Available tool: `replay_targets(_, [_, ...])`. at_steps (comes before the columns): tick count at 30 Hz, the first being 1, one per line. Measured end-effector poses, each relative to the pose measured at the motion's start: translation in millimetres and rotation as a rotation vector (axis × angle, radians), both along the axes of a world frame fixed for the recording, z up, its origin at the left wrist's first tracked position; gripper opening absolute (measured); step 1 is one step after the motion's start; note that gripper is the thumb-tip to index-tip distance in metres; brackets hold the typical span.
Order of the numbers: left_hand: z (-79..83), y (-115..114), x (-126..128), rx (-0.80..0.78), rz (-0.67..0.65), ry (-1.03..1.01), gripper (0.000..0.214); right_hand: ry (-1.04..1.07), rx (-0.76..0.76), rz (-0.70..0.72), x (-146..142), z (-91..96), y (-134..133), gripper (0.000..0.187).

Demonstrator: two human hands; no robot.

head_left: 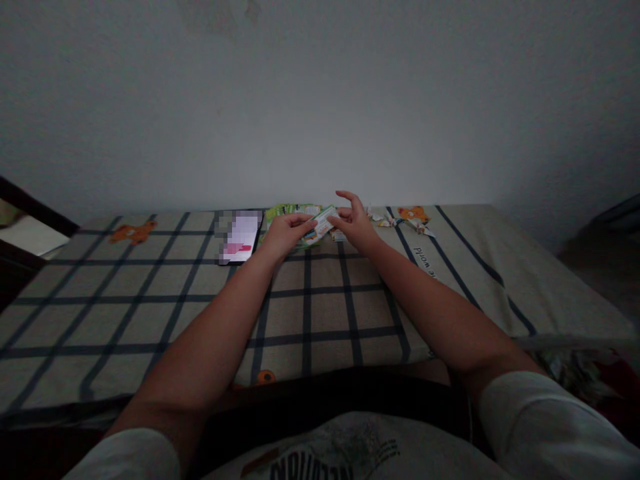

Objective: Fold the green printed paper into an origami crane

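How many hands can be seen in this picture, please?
2: the left hand holding the left side of the white-green packet, and the right hand at its right side. No other hand shows.

Dim, probably home room: bear-print checked tablecloth (pixel 327 310), stained wall (pixel 320 107).

The pale short-sleeved shirt (pixel 345 437) bears dark lettering (pixel 311 469).

Dim, flat grey light, palest mid-wall (pixel 320 120), falls into deep shadow beneath the desk's (pixel 290 317) near edge. The phone screen (pixel 245 233) glows, partly pixelated. Grain speckles the wall; wide-angle stretch swells the near sleeves (pixel 545 427); print on the packet (pixel 324 223) is too small to read.
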State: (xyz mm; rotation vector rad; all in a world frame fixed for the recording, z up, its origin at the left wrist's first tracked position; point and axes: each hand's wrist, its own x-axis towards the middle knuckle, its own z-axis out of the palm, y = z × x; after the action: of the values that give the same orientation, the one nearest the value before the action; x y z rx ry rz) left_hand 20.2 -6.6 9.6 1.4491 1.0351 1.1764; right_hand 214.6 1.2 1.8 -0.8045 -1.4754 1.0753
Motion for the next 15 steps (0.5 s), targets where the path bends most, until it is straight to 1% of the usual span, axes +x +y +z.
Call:
replay_targets(4, [3.4, -4.9, 1.5, 0.014, 0.019, 0.099, 0.039, 0.038, -0.031, -0.059, -0.9, -1.9, 1.6, 0.075])
replay_targets(8, [6.3, -8.4, 3.6, 0.008, 0.013, 0.152, 0.032, 0.094, -0.083, -0.053, -2.2, -5.1, 3.7, 0.073])
replay_targets(10, [6.4, -8.4, 4.1, 0.011, 0.019, 0.167, 0.033, 0.144, -0.115, -0.045, -3.4, -5.7, 4.6, 0.073])
replay_targets(12, [5.8, -7.6, 4.6, 0.034, 0.048, 0.164, 0.034, 0.198, -0.164, -0.016, -4.8, -5.0, 4.8, 0.070])
replay_targets(15, [4.4, -6.3, 5.5, 0.072, 0.102, 0.126, 0.035, 0.217, -0.258, 0.103, -6.4, -2.3, 2.9, 0.053])
